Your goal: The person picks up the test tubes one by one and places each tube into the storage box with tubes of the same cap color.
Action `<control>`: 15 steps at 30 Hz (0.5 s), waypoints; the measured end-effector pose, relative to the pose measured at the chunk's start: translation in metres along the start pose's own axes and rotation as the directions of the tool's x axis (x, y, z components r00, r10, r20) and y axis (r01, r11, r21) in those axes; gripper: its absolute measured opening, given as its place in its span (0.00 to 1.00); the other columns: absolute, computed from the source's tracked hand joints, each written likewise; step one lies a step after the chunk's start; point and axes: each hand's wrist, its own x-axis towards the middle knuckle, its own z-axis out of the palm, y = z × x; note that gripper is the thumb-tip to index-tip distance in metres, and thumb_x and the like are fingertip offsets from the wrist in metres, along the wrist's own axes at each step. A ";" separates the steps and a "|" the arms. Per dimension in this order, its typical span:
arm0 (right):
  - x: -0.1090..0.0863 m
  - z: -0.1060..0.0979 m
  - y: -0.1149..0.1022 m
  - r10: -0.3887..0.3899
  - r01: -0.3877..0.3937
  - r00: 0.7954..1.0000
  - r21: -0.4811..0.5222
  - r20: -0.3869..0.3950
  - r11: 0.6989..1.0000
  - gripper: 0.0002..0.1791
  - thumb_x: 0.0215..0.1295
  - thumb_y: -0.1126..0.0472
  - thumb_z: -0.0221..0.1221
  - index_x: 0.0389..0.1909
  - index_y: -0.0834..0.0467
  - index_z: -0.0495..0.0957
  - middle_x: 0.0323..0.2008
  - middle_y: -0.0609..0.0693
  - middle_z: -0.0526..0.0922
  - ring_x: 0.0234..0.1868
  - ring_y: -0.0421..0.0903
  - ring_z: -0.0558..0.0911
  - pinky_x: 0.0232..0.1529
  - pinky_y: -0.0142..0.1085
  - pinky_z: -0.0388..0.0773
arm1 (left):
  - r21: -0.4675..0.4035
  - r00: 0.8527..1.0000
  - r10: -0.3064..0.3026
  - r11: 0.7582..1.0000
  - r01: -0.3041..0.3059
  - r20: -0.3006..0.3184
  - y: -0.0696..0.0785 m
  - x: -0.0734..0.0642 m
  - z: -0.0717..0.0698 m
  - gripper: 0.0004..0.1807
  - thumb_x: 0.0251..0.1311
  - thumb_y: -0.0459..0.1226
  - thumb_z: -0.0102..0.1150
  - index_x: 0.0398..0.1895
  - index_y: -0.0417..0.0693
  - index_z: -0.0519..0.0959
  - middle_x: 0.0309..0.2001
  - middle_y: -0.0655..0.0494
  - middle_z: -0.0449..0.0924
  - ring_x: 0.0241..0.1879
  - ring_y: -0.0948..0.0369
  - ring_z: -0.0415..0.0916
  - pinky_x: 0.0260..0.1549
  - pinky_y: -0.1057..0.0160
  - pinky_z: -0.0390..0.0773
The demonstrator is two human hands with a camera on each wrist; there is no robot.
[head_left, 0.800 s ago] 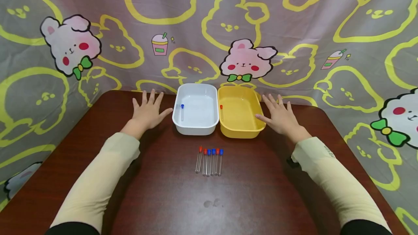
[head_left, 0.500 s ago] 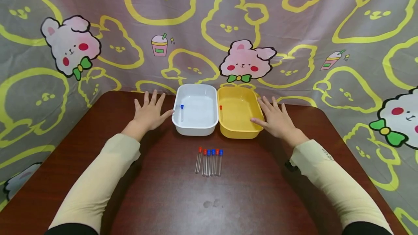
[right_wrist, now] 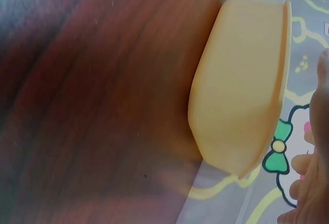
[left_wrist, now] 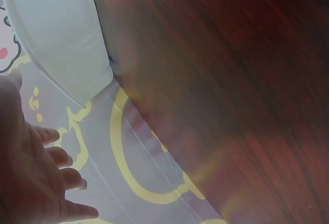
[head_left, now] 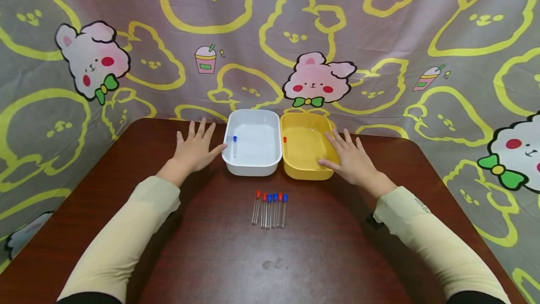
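My left hand (head_left: 194, 151) spreads its fingers beside a white tray (head_left: 253, 171), thumb tip close to the tray's left rim; whether it touches cannot be told. My right hand (head_left: 353, 161), fingers also spread, hovers at the right rim of a yellow tray (head_left: 309, 173) and covers part of it. Neither holds anything. A blue-capped test tube (head_left: 235, 147) lies in the white tray, and a red-capped test tube (head_left: 285, 146) in the yellow one. Nearer me, several capped test tubes (head_left: 274, 212) lie side by side, some caps red, others blue.
The two trays stand side by side at the back of the dark brown table (head_left: 270, 252). Behind and around the table hangs a cartoon-printed cloth (head_left: 244, 27). In the right wrist view, the yellow tray's outer wall (right_wrist: 239, 85) fills the upper middle.
My right hand has moved left and slightly nearer me, over the yellow tray's right rim. My left hand has shifted slightly right, toward the white tray. The tubes and trays stay put.
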 end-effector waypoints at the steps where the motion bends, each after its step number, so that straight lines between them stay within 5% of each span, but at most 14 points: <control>1: 0.000 0.001 -0.002 -0.008 0.008 1.000 0.002 -0.003 1.000 0.51 0.73 0.33 0.53 0.83 0.58 0.45 0.81 0.63 0.46 0.80 0.67 0.39 0.73 0.66 0.36 | 0.000 1.000 0.000 1.000 0.000 0.000 0.000 -0.001 0.000 0.49 0.74 0.65 0.38 0.84 0.45 0.42 0.82 0.37 0.31 0.78 0.34 0.26 0.68 0.26 0.31; 15: -0.012 0.006 -0.015 -0.085 0.085 0.996 0.030 -0.018 0.996 0.50 0.72 0.35 0.56 0.83 0.58 0.48 0.81 0.62 0.44 0.80 0.65 0.38 0.73 0.66 0.39 | -0.021 0.999 0.022 1.000 -0.023 -0.024 0.004 -0.007 0.004 0.48 0.75 0.63 0.41 0.84 0.43 0.43 0.82 0.37 0.34 0.79 0.35 0.29 0.69 0.28 0.33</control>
